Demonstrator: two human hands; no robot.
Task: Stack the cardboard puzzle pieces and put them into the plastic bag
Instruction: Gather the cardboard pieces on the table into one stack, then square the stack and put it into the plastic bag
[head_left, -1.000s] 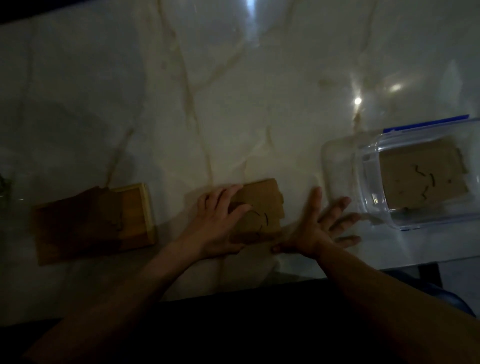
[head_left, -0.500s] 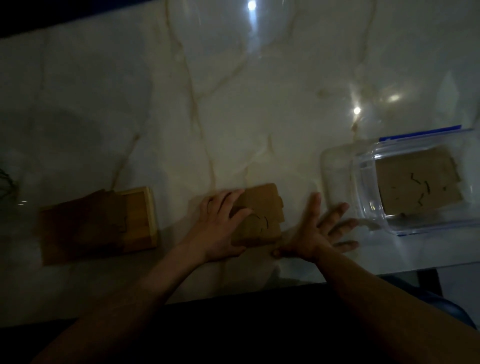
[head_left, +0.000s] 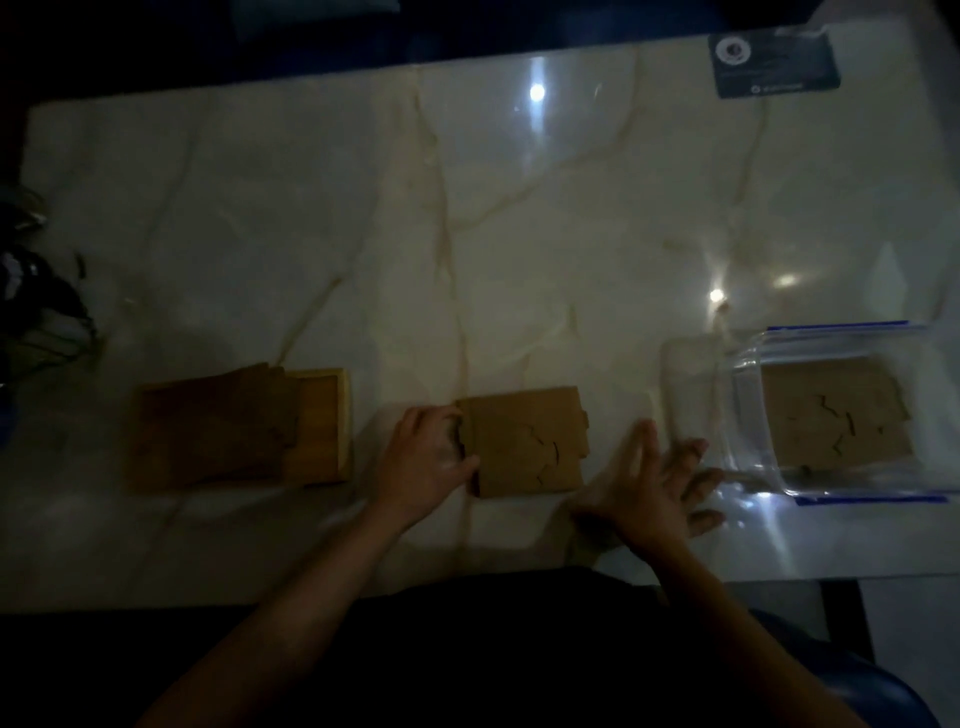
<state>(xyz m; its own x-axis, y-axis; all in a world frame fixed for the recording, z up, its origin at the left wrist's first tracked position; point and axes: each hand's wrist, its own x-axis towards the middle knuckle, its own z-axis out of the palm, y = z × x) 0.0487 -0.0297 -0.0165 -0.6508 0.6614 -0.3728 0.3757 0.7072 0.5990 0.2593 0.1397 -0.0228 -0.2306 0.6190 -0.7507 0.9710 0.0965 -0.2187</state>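
Observation:
A brown stack of cardboard puzzle pieces (head_left: 524, 441) lies flat on the marble table near the front edge. My left hand (head_left: 423, 462) rests at its left edge, fingers curled against the side of the stack. My right hand (head_left: 654, 483) lies just right of the stack with fingers spread, holding nothing, its fingertips near the mouth of the clear plastic bag (head_left: 737, 410). The bag has blue-striped edges, lies on its side at the right, and holds more cardboard pieces (head_left: 831, 415). Lighting is dim.
A wooden tray (head_left: 322, 421) at the left carries another pile of cardboard pieces (head_left: 218, 421) partly over it. A dark card (head_left: 774, 62) lies at the far right corner. Dark cables (head_left: 36, 301) sit at the left table edge. The table's front edge is close to my body.
My left hand has slid off the top of the stack to its left edge, uncovering the stack. The camera has tilted up, showing more of the table's far side.

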